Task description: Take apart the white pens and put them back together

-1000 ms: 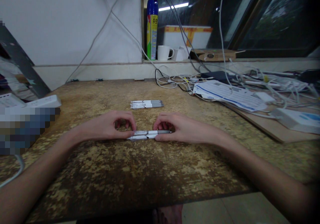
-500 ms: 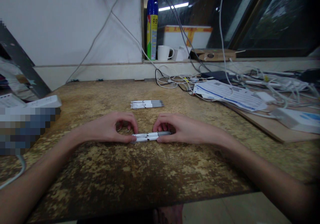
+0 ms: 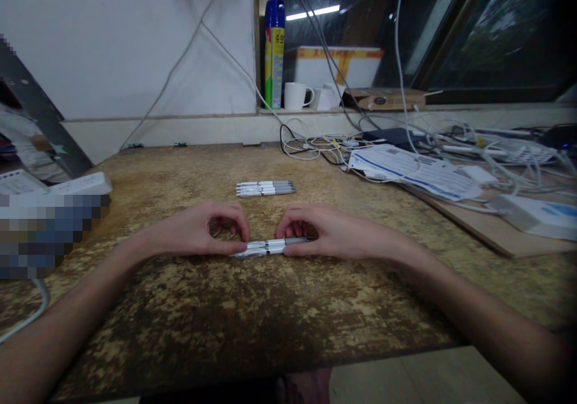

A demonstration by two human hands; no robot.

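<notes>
we have both hands at the middle of the worn wooden table, with the front pens lying side by side between them, their grey ends to the right. our right hand closes thumb and forefinger around the grey part, the thumb along the near side and the forefinger behind. our left hand curls into a ring, thumb and forefinger nearly meeting at the pens' left ends; we see them touch there but cannot tell whether they clamp. just beyond our hands we see the rear pens, a neat row lying parallel to the front ones, also grey to the right. farther right we have a printed sheet near tangled cables.
</notes>
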